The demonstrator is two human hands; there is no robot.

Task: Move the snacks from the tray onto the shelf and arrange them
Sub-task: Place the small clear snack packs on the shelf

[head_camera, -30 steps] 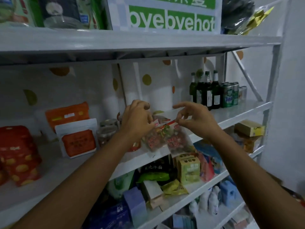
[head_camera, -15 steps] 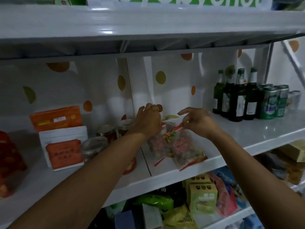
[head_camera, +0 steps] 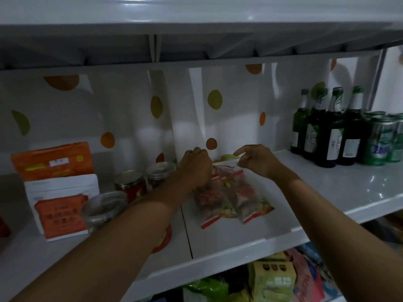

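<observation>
Two clear snack bags with red print lie side by side on the white middle shelf (head_camera: 309,192), their tops pointing to the back. My left hand (head_camera: 194,164) curls over the top edge of the left snack bag (head_camera: 208,199) and hides that edge. The top corner of the right snack bag (head_camera: 246,196) is pinched by my right hand (head_camera: 257,160), whose index finger sticks out to the left. The bottoms of both bags rest on the shelf near its front edge. No tray is in view.
Green bottles (head_camera: 327,131) and green cans (head_camera: 383,140) stand at the right of the shelf. Lidded jars (head_camera: 130,182) and orange-and-white pouches (head_camera: 61,205) stand at the left. Boxes and packets (head_camera: 272,280) fill the shelf below. A shelf board hangs low overhead.
The two bags went from hanging in front of the shelf to lying on it, further back. Both hands moved in with them. The view has come closer and lower.
</observation>
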